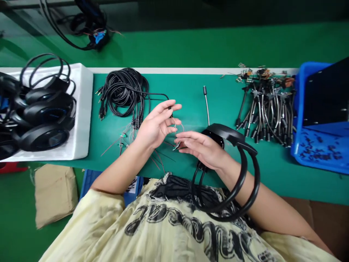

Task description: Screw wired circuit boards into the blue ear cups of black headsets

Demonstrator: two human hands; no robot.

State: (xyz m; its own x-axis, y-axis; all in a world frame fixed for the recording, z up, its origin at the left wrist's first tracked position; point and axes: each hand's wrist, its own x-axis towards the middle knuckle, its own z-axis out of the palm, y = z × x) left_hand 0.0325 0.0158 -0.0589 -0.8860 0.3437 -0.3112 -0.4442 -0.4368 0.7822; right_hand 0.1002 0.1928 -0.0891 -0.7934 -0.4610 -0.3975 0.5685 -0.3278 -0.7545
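**Fine leads held between both hands**

Left fingers (174,107) nearly closed, thumb and forefinger pinching the end of a black cable (160,95). Right fingers (185,136) slightly parted, tips at a small wired board (177,146) between the hands (hold on it unclear). Judged: leads this thin want a light fingertip pinch. A headset (226,133) hangs with its band around the right forearm.

Relative to the cable coil (125,92) on the green surface (185,87): to its left, a white tray (84,109) holds stacked headsets (45,136); to its right, gooseneck stems (268,116) lie heaped; beyond them, a blue plastic bin (321,153) holds small dark parts (317,153).
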